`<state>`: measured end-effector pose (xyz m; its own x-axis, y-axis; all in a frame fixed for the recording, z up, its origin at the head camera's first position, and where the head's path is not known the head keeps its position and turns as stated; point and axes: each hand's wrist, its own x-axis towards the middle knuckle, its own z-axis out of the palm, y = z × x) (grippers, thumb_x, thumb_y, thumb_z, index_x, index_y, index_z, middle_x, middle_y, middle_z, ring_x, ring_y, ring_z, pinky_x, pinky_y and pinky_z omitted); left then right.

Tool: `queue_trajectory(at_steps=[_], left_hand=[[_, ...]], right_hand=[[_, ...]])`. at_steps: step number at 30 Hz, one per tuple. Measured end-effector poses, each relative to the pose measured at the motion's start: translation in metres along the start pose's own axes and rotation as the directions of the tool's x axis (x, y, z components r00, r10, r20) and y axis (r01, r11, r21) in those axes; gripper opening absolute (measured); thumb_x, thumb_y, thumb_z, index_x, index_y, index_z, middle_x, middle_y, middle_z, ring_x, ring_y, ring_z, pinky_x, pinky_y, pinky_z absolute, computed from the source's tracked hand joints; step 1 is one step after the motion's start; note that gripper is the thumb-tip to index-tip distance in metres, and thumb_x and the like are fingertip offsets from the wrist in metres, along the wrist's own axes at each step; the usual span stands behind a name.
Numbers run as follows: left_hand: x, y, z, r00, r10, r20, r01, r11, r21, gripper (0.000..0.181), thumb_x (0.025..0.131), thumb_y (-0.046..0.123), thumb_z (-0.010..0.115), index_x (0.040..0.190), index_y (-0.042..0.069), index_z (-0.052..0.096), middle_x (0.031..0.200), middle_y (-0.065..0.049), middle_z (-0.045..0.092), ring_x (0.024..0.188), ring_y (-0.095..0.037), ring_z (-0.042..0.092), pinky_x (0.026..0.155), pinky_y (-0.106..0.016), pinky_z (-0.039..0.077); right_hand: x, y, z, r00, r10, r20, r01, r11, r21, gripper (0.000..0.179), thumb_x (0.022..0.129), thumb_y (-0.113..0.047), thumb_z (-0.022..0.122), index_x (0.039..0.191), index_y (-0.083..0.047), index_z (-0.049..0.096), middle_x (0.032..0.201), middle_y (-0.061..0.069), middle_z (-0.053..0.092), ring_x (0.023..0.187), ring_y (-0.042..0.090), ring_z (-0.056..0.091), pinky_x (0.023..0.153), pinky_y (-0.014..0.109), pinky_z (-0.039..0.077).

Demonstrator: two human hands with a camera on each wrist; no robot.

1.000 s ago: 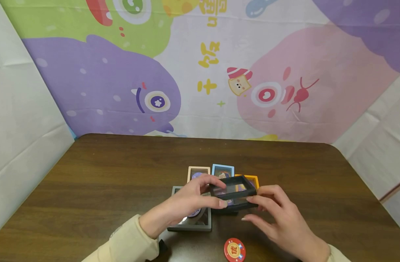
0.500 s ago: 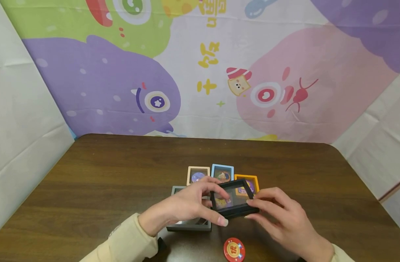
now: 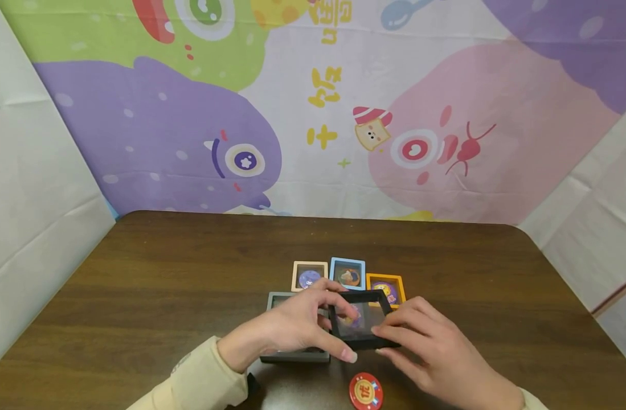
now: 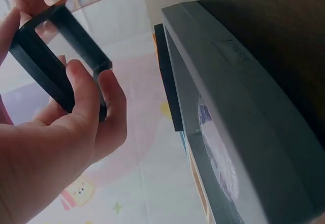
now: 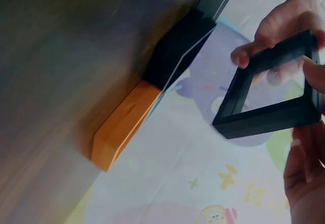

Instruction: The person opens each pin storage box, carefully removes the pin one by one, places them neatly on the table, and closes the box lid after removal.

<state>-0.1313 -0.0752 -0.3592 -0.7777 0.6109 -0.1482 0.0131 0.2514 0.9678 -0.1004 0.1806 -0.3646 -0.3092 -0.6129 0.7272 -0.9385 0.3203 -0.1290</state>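
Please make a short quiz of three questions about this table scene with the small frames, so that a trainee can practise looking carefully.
1. True or false: only one hand holds the black frame.
2. Multiple choice: the three small frames in a row behind the hands are, from the person's left to right,
A) beige, blue, orange
B) orange, beige, blue
C) blue, orange, beige
3. Which round object lies on the table nearest to the person?

Key
1. False: the left hand and the right hand both grip it by its edges.
2. A: beige frame, blue frame, orange frame.
3. The red token.
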Motion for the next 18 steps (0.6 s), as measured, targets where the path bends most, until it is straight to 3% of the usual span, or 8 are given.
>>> queue_trajectory(at_steps=[7,11,14,18], left_hand=[[0.003,-0.003,0.007,0.994,0.085,0.064,-0.088,0.995,0.037,0.040,0.072,0.012,0.090,0.109,0.013,0.072,0.143,0.002,0.040,0.104,-0.015,0.057,0.086,-0.028,0.051],[0.003,-0.004,0.011,0.990,0.106,0.091,-0.113,0.990,0.079,0.053,0.074,0.014,0.089,0.121,0.013,0.065,0.136,0.004,0.043,0.109,-0.012,0.054,0.086,-0.026,0.052],[0.002,-0.004,0.011,0.995,0.075,0.071,-0.082,0.991,0.107,0.061,0.077,0.018,0.088,0.129,0.018,0.058,0.131,0.007,0.044,0.115,-0.015,0.052,0.088,-0.027,0.051],[0.000,-0.003,0.009,0.999,0.045,0.010,-0.046,0.991,0.123,0.054,0.081,0.025,0.084,0.128,0.024,0.057,0.131,0.007,0.045,0.125,-0.021,0.049,0.088,-0.029,0.050]], right_hand=[[-0.005,-0.008,0.003,0.986,0.012,0.169,-0.012,1.000,-0.004,0.021,0.095,-0.032,0.070,0.110,-0.018,0.071,0.104,-0.012,0.063,0.093,0.006,0.055,0.086,0.022,0.044],[-0.005,-0.012,0.000,0.951,0.099,0.293,-0.091,0.995,-0.039,0.021,0.090,-0.030,0.076,0.108,-0.025,0.068,0.101,-0.017,0.060,0.091,0.002,0.054,0.085,0.020,0.044],[-0.004,-0.013,-0.006,0.885,0.202,0.419,-0.177,0.979,-0.098,0.021,0.086,-0.029,0.079,0.100,-0.030,0.064,0.094,-0.022,0.054,0.085,0.000,0.050,0.079,0.022,0.045],[-0.003,-0.009,-0.016,0.741,0.339,0.579,-0.317,0.938,-0.143,0.021,0.086,-0.028,0.079,0.090,-0.032,0.059,0.084,-0.024,0.047,0.076,-0.001,0.046,0.069,0.025,0.046]])
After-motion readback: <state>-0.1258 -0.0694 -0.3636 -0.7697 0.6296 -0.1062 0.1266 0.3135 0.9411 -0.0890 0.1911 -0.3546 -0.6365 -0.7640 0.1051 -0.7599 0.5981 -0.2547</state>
